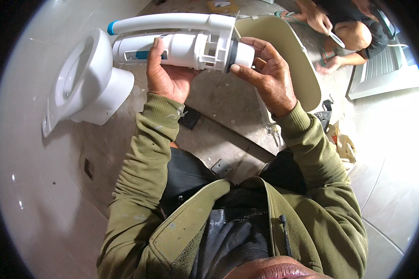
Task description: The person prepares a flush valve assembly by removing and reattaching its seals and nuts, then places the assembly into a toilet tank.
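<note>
A white toilet flush valve [184, 49] lies sideways across both my hands at the top of the view. My left hand [166, 80] is wrapped around its body from below, thumb up, beside a blue-green part in a slot. A white overflow tube [170, 21] with a blue tip runs along the valve's far side. My right hand [275, 80] grips the valve's right end, thumb and fingers around the white threaded outlet [245, 55]. Against the base of the thread sits a black rubber washer [232, 53], touched by my right thumb.
A white toilet bowl [104, 95] stands at the left. Behind my right hand is an open beige tank [307, 81]. Another person [354, 35] crouches at the upper right, holding a pale object, near a grey louvred panel [386, 72]. A crumpled bag [344, 144] lies right of my sleeve.
</note>
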`<control>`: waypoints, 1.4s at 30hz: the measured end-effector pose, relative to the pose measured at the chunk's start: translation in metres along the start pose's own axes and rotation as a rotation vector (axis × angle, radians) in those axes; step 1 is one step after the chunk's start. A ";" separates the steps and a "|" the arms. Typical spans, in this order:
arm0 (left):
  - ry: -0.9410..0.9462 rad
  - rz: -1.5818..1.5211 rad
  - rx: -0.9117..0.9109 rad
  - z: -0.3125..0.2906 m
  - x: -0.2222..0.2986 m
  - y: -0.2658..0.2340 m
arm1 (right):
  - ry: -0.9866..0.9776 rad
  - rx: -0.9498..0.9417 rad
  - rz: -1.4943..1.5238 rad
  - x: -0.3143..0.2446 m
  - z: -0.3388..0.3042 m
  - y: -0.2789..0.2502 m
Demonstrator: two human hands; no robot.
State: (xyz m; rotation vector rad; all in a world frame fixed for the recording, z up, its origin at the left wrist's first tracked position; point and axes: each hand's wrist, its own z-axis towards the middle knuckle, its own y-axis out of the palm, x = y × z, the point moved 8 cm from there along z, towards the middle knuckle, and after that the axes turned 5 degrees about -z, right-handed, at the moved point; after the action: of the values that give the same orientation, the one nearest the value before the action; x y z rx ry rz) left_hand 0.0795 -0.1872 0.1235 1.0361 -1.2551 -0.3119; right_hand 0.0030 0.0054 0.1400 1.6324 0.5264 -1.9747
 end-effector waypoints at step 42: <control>-0.006 0.067 0.042 0.002 0.004 -0.009 | -0.355 0.035 -0.335 -0.036 0.011 -0.057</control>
State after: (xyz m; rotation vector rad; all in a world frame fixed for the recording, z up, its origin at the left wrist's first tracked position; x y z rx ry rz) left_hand 0.0823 -0.1960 0.1191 1.0269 -1.3031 -0.2385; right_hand -0.0354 0.0493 0.1758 1.2290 0.6603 -2.4628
